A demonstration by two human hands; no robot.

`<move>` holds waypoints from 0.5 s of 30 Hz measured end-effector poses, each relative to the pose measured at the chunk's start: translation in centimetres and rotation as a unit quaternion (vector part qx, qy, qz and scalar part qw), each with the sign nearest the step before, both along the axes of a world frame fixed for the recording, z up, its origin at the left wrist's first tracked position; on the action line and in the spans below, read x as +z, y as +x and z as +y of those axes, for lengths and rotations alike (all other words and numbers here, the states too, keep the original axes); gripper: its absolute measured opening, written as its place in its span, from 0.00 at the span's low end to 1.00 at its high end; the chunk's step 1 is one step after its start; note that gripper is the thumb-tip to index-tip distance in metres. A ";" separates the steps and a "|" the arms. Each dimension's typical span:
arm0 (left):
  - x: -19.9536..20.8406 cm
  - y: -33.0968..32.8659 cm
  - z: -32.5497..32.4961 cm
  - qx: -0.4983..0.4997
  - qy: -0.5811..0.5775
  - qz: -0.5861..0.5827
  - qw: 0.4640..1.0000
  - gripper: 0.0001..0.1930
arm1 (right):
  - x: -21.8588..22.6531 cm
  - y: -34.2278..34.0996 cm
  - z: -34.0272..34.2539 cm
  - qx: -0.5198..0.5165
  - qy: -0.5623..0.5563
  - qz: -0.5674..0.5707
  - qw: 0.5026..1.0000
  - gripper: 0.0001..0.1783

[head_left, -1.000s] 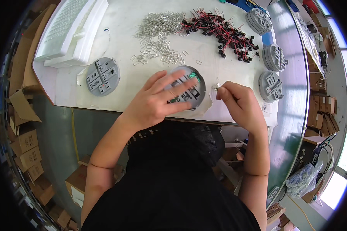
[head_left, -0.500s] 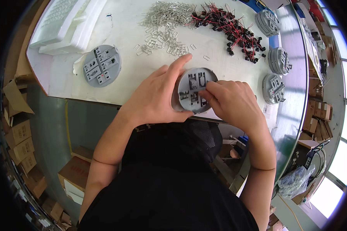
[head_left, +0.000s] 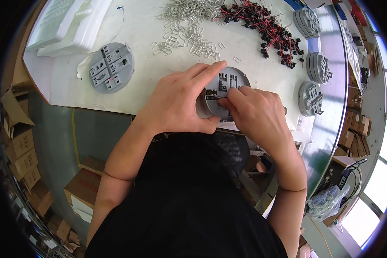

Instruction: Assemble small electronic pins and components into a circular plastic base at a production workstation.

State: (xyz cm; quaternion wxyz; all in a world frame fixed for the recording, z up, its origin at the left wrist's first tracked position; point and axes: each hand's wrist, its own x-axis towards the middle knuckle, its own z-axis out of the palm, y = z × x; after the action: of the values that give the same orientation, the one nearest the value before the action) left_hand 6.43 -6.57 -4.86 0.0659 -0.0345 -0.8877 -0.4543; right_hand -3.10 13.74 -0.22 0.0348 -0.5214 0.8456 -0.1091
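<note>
I saw left hand (head_left: 176, 99) wrapped round grey disc (head_left: 224, 87) from 9 o'clock, fingers spread, apparently bracing it | right hand (head_left: 257, 108), 4 o'clock: fingers pinched, contents hidden

Big red letters (head_left: 89, 183) on the side of a brown box (head_left: 85, 193), too blurry to read. Small dark print (head_left: 29, 154) on a pile of brown cartons (head_left: 21, 145) at the left, too tiny to read. Little marks, just as hard to read, on a white paper (head_left: 304, 124) at the right of the bench (head_left: 144, 84).
</note>
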 end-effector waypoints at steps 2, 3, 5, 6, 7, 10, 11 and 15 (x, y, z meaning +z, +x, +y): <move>-0.6 -0.1 -0.1 0.000 0.001 0.034 0.999 0.55 | 0.0 0.0 -0.1 0.003 0.002 0.001 1.000 0.14; -0.8 -0.1 -0.1 0.000 0.002 0.050 0.999 0.55 | 0.1 0.0 -0.1 0.004 0.002 0.001 1.000 0.14; -0.4 0.0 -0.2 -0.003 0.004 0.032 0.999 0.55 | 0.3 0.2 -0.1 -0.009 0.016 -0.012 1.000 0.14; -0.1 0.0 -0.2 -0.007 0.005 0.013 1.000 0.55 | 0.4 0.2 -0.2 -0.016 0.023 -0.018 0.999 0.13; 0.1 0.0 -0.3 -0.011 0.006 -0.005 1.000 0.56 | 0.4 0.2 -0.2 -0.015 0.023 -0.018 0.999 0.13; -0.1 0.0 -0.4 -0.015 0.002 -0.005 1.000 0.56 | 0.1 0.1 0.0 -0.010 0.014 -0.019 1.000 0.14; -0.1 0.0 -0.5 -0.017 -0.001 -0.004 1.000 0.56 | 0.0 0.2 0.0 -0.009 0.014 -0.018 1.000 0.14; -0.3 0.0 -0.8 -0.037 0.005 0.015 0.999 0.56 | -0.2 0.3 0.1 -0.011 0.011 -0.016 1.000 0.14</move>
State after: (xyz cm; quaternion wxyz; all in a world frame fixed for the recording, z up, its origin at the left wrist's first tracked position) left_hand 6.42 -7.40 -5.19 0.0621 -0.0742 -0.8825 -0.4603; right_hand -2.76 13.83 -0.45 0.0523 -0.5101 0.8516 -0.1085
